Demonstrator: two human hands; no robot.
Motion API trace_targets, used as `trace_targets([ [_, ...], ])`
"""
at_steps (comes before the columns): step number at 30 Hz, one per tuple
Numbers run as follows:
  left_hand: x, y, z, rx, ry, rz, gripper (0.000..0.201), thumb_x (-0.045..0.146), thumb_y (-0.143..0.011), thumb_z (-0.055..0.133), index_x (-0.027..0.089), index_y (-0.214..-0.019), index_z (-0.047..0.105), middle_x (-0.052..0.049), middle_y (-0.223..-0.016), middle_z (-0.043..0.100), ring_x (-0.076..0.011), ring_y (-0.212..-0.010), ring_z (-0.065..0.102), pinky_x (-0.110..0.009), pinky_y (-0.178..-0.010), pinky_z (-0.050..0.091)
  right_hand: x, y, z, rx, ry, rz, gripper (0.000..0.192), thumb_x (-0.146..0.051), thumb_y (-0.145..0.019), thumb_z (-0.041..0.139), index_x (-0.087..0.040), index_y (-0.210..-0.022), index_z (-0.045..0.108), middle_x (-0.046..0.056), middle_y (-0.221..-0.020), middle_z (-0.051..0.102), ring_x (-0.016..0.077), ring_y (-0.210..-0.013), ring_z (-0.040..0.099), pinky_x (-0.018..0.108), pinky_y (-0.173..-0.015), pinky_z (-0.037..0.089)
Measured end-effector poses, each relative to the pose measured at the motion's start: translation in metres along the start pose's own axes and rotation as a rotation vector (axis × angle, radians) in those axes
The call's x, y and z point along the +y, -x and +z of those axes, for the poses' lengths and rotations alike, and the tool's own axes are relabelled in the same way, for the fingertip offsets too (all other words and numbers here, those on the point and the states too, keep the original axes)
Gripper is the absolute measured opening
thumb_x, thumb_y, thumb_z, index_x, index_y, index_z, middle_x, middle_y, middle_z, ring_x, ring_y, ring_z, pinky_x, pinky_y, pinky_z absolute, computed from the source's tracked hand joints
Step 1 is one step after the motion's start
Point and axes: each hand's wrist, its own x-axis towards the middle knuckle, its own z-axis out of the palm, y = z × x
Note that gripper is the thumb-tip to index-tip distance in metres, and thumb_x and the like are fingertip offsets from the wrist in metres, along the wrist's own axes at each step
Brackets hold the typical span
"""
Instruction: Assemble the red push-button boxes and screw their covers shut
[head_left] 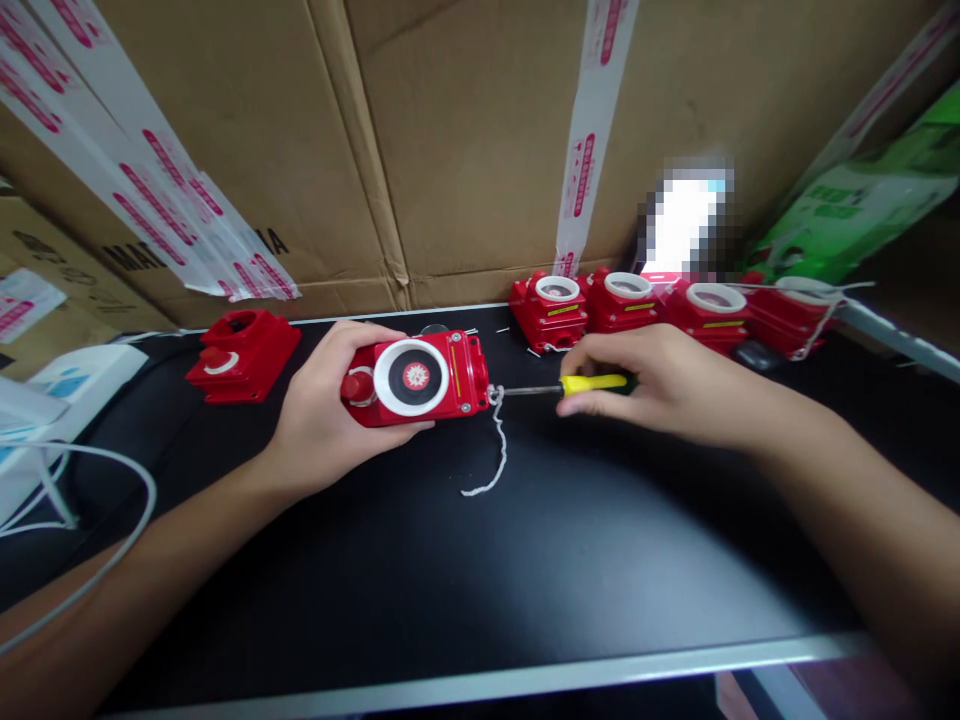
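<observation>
Black tabletop (450, 570), pale metal rim along near edge. Left of gripped unit: red housing (241, 355) lying flat, then white box (86, 380) and white cable (112, 540) at far left. Behind screwdriver grip: row of four red units (660, 305) with white rings, against cardboard. Loose white string (496, 455) trailing on surface below gripped unit's corner.

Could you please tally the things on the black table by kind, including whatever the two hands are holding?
Red alarm boxes: 6, one in the left hand, one at left, four in the back row
Yellow-handled screwdriver: 1, in the right hand
White string: 1
Total: 8
</observation>
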Motion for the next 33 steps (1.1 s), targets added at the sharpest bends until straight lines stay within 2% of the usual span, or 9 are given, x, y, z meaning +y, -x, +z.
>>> trace_targets([
  [2, -0.001, 0.000, 0.001, -0.020, 0.016, -0.003, 0.067, 0.039, -0.076, 0.102, 0.026, -0.131, 0.066, -0.007, -0.127, 0.075, -0.0320, -0.116, 0.075, -0.047, -0.099, 0.064, 0.003, 0.000, 0.001, 0.034, -0.014, 0.001, 0.043, -0.061, -0.090, 0.087, -0.021, -0.100, 0.072, 0.006, -0.095, 0.079, 0.0232, -0.080, 0.072, 0.034, -0.072, 0.053],
  [7, -0.002, 0.001, 0.002, -0.022, 0.024, -0.009, 0.068, 0.039, -0.076, 0.102, 0.027, -0.132, 0.066, -0.006, -0.128, 0.074, -0.0323, -0.116, 0.076, -0.047, -0.099, 0.065, 0.006, 0.000, 0.002, 0.102, -0.019, -0.092, 0.030, -0.046, -0.093, 0.086, -0.023, -0.091, 0.067, 0.006, -0.093, 0.075, 0.0238, -0.080, 0.070, 0.037, -0.071, 0.052],
  [13, -0.003, 0.002, 0.002, -0.009, 0.026, -0.024, 0.068, 0.036, -0.075, 0.103, 0.027, -0.131, 0.065, -0.006, -0.128, 0.075, -0.0318, -0.117, 0.076, -0.047, -0.100, 0.065, 0.004, 0.003, -0.003, 0.149, -0.025, -0.109, 0.037, -0.055, -0.092, 0.089, -0.023, -0.090, 0.071, 0.007, -0.091, 0.078, 0.0264, -0.080, 0.072, 0.039, -0.072, 0.052],
  [19, -0.003, 0.001, 0.002, -0.005, -0.006, 0.010, 0.067, 0.038, -0.076, 0.101, 0.026, -0.131, 0.065, -0.007, -0.128, 0.075, -0.0328, -0.116, 0.076, -0.049, -0.098, 0.066, -0.002, 0.004, -0.007, 0.051, 0.008, -0.064, 0.045, -0.066, -0.098, 0.079, -0.021, -0.097, 0.078, 0.007, -0.090, 0.082, 0.0247, -0.076, 0.074, 0.036, -0.070, 0.049],
  [22, -0.001, 0.000, 0.000, 0.004, -0.045, 0.064, 0.065, 0.036, -0.077, 0.100, 0.026, -0.131, 0.065, -0.007, -0.127, 0.075, -0.0332, -0.116, 0.075, -0.051, -0.098, 0.066, -0.008, 0.004, -0.008, -0.008, 0.041, -0.055, 0.044, -0.061, -0.105, 0.071, -0.019, -0.099, 0.079, 0.008, -0.090, 0.083, 0.0227, -0.073, 0.074, 0.034, -0.068, 0.047],
  [27, 0.002, -0.001, -0.002, -0.003, -0.061, 0.087, 0.060, 0.030, -0.082, 0.096, 0.032, -0.133, 0.065, -0.006, -0.130, 0.075, -0.0336, -0.119, 0.074, -0.053, -0.101, 0.065, -0.010, 0.001, -0.005, -0.143, 0.009, 0.055, 0.047, -0.058, -0.111, 0.056, -0.020, -0.097, 0.079, 0.007, -0.082, 0.081, 0.0206, -0.068, 0.072, 0.032, -0.066, 0.046],
  [30, 0.001, 0.000, 0.000, -0.028, -0.032, 0.073, 0.061, 0.033, -0.081, 0.097, 0.031, -0.133, 0.066, -0.005, -0.129, 0.075, -0.0333, -0.117, 0.075, -0.052, -0.099, 0.066, -0.005, -0.001, -0.001, -0.142, -0.031, 0.074, 0.045, -0.065, -0.099, 0.074, -0.020, -0.098, 0.078, 0.006, -0.089, 0.080, 0.0214, -0.073, 0.072, 0.031, -0.067, 0.048],
  [33, 0.000, 0.001, 0.003, -0.060, 0.012, 0.040, 0.063, 0.036, -0.078, 0.100, 0.030, -0.132, 0.067, -0.006, -0.128, 0.075, -0.0334, -0.116, 0.076, -0.052, -0.099, 0.066, -0.001, -0.002, 0.001, -0.055, -0.018, 0.028, 0.039, -0.055, -0.087, 0.090, -0.021, -0.095, 0.072, 0.006, -0.092, 0.078, 0.0214, -0.076, 0.069, 0.031, -0.066, 0.048],
])
